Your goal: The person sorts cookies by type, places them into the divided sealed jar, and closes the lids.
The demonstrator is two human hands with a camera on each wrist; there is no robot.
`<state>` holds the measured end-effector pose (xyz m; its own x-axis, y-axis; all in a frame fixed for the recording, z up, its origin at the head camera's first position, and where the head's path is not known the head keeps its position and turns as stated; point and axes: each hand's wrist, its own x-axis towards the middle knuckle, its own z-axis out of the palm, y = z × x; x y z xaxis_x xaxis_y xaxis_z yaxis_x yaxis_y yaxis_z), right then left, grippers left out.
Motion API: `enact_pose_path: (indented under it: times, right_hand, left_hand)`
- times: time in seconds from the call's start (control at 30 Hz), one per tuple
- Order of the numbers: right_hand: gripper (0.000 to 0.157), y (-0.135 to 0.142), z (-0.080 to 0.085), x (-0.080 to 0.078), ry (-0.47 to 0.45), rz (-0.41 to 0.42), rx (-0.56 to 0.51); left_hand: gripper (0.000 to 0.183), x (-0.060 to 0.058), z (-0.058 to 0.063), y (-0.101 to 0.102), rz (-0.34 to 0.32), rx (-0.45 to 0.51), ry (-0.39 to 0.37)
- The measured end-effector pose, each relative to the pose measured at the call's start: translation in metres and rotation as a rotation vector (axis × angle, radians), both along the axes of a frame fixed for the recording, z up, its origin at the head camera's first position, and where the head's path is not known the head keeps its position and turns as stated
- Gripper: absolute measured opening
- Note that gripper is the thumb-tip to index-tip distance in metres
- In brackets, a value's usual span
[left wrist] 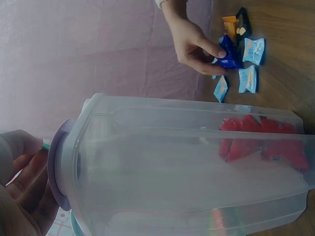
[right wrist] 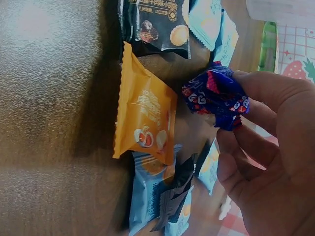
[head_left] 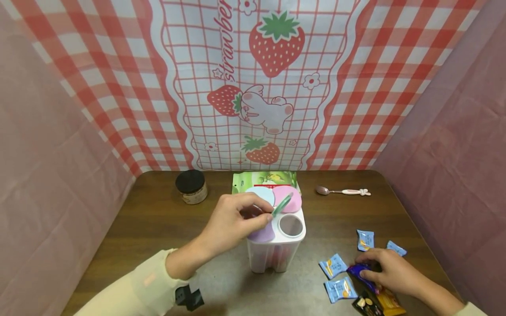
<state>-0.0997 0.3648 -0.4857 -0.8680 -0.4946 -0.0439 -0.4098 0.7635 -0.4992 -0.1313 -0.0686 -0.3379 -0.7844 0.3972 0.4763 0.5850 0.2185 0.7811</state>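
In the head view my left hand (head_left: pixel 227 219) pinches a green lid (head_left: pixel 283 204), tilted on edge above a clear container (head_left: pixel 272 256) with a white top. The container's front right round opening (head_left: pixel 291 225) is uncovered; blue, pink (head_left: pixel 290 199) and purple (head_left: pixel 262 234) lids cover the others. Red packets (left wrist: pixel 251 142) lie inside at the bottom, seen in the left wrist view. My right hand (head_left: pixel 391 270) pinches a dark blue wrapped candy (right wrist: pixel 216 96) between thumb and fingers. Around it lie an orange packet (right wrist: pixel 146 110), a black packet (right wrist: pixel 156 27) and several light blue packets (head_left: pixel 341 289).
A jar with a black lid (head_left: pixel 191 183) stands at the back left. A spoon (head_left: pixel 343 192) with a white and pink handle lies at the back right. Behind the container is a green bag (head_left: pixel 247 179). Cloth walls border the table.
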Motion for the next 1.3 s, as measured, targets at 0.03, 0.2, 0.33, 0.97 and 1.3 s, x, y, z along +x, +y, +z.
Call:
enact_pose_path:
  times: [0.03,0.2,0.33,0.97,1.3]
  right_hand:
    - [0.026,0.0,0.001,0.0,-0.005,0.001,0.0]
    - [0.025,-0.004,0.007,-0.004,0.062,0.006,0.005]
    - [0.024,-0.008,0.016,-0.008,0.152,-0.022,-0.017]
    - [0.047,-0.061,0.11,-0.029,0.57,-0.036,-0.332]
    - [0.037,-0.113,0.146,-0.034,0.627,0.177,-0.683]
  left_hand:
    - [0.01,0.0,0.0,0.0,0.0,0.0,0.001]
    - [0.01,0.001,0.0,0.0,0.001,0.001,0.003]
    - [0.01,0.0,0.001,0.0,0.003,0.001,0.003]
    - [0.012,0.001,0.002,-0.001,0.018,-0.02,-0.02]
    - [0.011,0.002,0.002,0.0,0.024,-0.011,-0.007]
